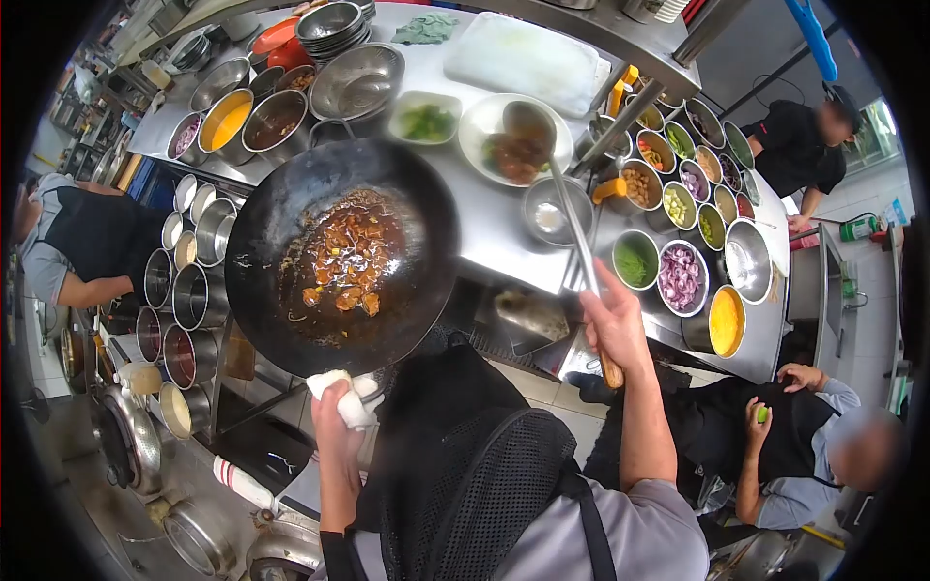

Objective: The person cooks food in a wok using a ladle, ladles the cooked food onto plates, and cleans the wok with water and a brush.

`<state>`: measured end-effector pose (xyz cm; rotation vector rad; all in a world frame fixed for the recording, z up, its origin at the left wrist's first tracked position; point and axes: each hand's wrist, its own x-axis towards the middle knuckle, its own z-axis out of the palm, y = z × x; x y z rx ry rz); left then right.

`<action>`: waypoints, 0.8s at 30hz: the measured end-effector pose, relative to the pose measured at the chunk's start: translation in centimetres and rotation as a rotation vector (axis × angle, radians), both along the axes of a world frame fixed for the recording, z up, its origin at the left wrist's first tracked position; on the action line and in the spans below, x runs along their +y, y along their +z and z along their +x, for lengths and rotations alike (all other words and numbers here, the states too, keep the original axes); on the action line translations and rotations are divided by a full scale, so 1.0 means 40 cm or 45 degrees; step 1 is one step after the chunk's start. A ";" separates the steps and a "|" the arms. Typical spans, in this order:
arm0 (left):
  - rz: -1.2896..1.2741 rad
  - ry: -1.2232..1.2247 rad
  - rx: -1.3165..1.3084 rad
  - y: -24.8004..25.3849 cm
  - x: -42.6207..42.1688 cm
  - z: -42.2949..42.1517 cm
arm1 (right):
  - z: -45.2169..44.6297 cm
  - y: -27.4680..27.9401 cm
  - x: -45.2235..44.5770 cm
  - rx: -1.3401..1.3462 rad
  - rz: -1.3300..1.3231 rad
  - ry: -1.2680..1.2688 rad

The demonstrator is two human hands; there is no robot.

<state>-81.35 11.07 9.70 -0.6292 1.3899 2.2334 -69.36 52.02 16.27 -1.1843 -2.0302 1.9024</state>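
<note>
My left hand (334, 416) is closed round a white cloth (347, 395) at the near rim of a large black wok (257, 261). Glossy brown pieces of food (351, 247) in dark sauce lie in the wok. My right hand (617, 320) grips a long metal ladle (573, 218) with a wooden handle end. The ladle's bowl is over a white plate (475, 145) holding brown food, right of the wok's far side. Whether the bowl touches the food cannot be made out.
Metal bowls (358, 82) and a dish of greens (426, 121) stand beyond the wok. Containers of chopped onion (682, 278) and yellow liquid (727, 321) are at right. People stand at left (87, 242), lower right (775, 436) and upper right (799, 145).
</note>
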 end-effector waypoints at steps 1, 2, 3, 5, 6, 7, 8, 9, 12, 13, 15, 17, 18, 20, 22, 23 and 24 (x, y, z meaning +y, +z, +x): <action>-0.016 0.003 -0.008 -0.002 -0.003 0.001 | 0.001 -0.005 0.001 -0.010 0.089 0.024; -0.032 0.006 -0.016 -0.007 -0.007 0.003 | 0.002 -0.011 0.004 -0.021 0.178 0.048; -0.048 0.007 -0.025 -0.012 -0.010 0.003 | 0.003 -0.012 0.006 -0.032 0.266 0.070; -0.020 0.020 -0.015 -0.021 -0.013 0.003 | 0.004 0.004 0.008 -0.028 0.196 0.038; -0.005 0.028 -0.011 -0.022 -0.013 0.005 | 0.004 0.011 0.009 -0.026 0.162 0.024; -0.010 0.041 -0.022 -0.022 -0.013 0.005 | 0.005 0.011 0.010 -0.038 0.170 0.031; -0.014 0.054 -0.033 -0.021 -0.012 0.006 | 0.006 0.012 0.011 -0.049 0.178 0.038; -0.017 0.070 -0.044 -0.021 -0.010 0.007 | 0.007 0.014 0.013 -0.060 0.189 0.048; -0.018 0.043 -0.043 -0.018 -0.016 0.008 | 0.006 0.014 0.009 -0.126 0.376 0.120; -0.011 0.034 -0.041 -0.014 -0.014 0.009 | 0.006 0.012 0.007 -0.136 0.432 0.124; 0.000 0.017 -0.036 0.001 -0.007 0.010 | 0.006 0.005 0.002 -0.155 0.539 0.132; 0.001 0.041 -0.042 0.014 0.004 0.011 | 0.009 -0.004 0.001 -0.096 0.466 0.071; 0.001 0.054 -0.045 0.017 0.006 0.012 | 0.012 -0.006 0.001 -0.068 0.430 0.041; 0.019 0.047 -0.034 0.015 0.004 0.014 | 0.015 -0.007 -0.004 0.063 0.177 -0.044; 0.031 0.027 -0.023 0.014 0.003 0.014 | 0.021 -0.010 -0.006 0.184 -0.005 -0.095; 0.033 0.013 -0.020 0.015 0.003 0.012 | 0.027 -0.016 -0.006 0.239 -0.062 -0.102; 0.033 0.006 -0.018 0.016 0.000 0.012 | 0.032 -0.021 -0.006 0.293 -0.123 -0.104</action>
